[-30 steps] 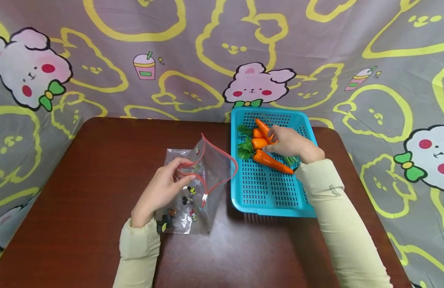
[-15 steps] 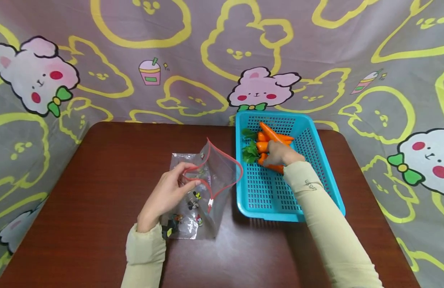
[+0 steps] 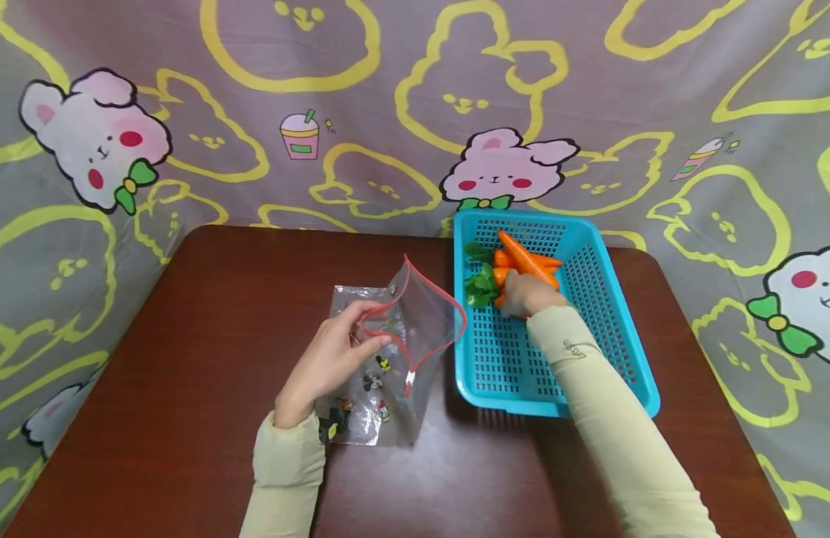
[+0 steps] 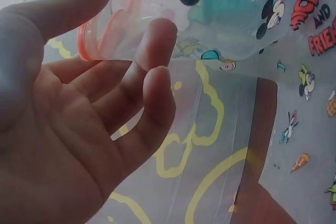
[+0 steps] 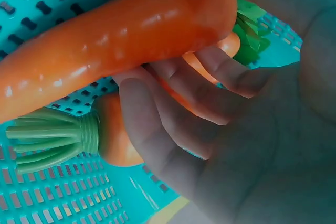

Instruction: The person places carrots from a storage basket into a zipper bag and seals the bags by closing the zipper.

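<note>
My left hand (image 3: 334,355) holds the near rim of a clear zip bag (image 3: 373,382) with a red zip edge and cartoon prints. The bag's mouth gapes toward the basket. In the left wrist view, the thumb and fingers lie on either side of the red zip edge (image 4: 90,40), with the lower fingers loosely bent. My right hand (image 3: 530,294) is down inside the blue basket (image 3: 536,409), gripping the front carrot, which it mostly covers in the head view. The right wrist view shows that orange carrot (image 5: 131,24) with fingers curled under its thick end.
Other carrots (image 3: 518,250) lie beside the right hand, one across the others. Green leaves (image 3: 482,288) stick out at their left ends. A green stem bunch (image 5: 52,137) shows in the right wrist view. The dark wooden table (image 3: 233,336) meets a patterned cloth at the back.
My right hand has gone from above the carrots down to the front one and taken hold of it. The left hand keeps its hold on the bag. The head view has shifted slightly.
</note>
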Available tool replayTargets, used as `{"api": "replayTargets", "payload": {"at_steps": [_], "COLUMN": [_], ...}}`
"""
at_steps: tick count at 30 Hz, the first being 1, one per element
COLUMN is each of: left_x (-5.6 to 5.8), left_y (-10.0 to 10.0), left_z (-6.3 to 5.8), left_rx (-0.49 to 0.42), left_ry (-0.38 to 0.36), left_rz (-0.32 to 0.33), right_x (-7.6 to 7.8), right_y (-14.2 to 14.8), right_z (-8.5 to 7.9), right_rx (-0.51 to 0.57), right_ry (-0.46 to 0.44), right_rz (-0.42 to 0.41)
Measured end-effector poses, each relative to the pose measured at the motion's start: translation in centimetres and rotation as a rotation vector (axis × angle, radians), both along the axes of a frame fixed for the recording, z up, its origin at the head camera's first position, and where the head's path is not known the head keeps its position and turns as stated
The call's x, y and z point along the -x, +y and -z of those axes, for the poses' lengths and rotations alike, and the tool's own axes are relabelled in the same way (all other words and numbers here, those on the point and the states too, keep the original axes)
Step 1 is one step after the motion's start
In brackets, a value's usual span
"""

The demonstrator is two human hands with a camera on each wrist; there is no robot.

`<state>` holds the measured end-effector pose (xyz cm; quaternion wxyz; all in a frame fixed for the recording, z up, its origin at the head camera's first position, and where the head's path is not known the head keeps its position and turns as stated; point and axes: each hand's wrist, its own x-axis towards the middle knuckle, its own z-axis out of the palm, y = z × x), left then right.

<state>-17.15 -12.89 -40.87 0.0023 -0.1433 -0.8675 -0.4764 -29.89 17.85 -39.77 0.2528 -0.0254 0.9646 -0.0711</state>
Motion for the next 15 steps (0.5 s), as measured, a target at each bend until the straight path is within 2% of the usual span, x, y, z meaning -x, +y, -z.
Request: {"api": "replayTargets", "payload": {"at_steps": [4, 15], "left_x": [0.00, -0.07], "left_y": [0.35, 0.37], "left_z": [-0.01, -0.03], "left_rx": [-0.007, -0.013], "left_ry": [0.011, 0.029], "left_rz": [0.007, 0.016], "right_x": [-0.02, -0.34], "right_y": [0.08, -0.24], "right_z": [0.06, 0.32], "right_rx": [-0.001, 0.005], "right_ry": [0.028, 0.024], "right_rz": [-0.003, -0.008]}}
